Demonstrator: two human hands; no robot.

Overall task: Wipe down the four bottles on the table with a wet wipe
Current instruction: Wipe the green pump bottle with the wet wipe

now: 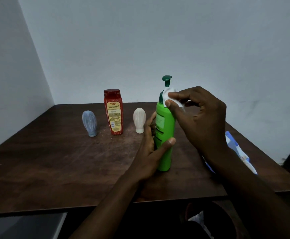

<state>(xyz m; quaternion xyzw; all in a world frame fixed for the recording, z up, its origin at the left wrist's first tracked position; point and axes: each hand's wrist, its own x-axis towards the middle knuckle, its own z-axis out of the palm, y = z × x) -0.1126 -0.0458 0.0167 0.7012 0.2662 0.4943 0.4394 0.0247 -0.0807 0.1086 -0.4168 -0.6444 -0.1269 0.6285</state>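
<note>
A tall green pump bottle [165, 128] stands upright on the dark wooden table [54, 161]. My left hand [151, 152] grips its lower body, thumb across the front. My right hand [199, 116] pinches a white wet wipe [168, 95] against the bottle's dark green collar, just under the pump head. Further back stand a red bottle [113, 112] with a yellow label, a small blue-grey bottle [90, 123] on its cap to the left, and a small cream bottle [139, 120] on its cap to the right.
A blue and white wipes pack [239, 150] lies at the table's right side, partly hidden by my right forearm. Pale walls meet in a corner behind the table. The table's front edge runs across just below my forearms.
</note>
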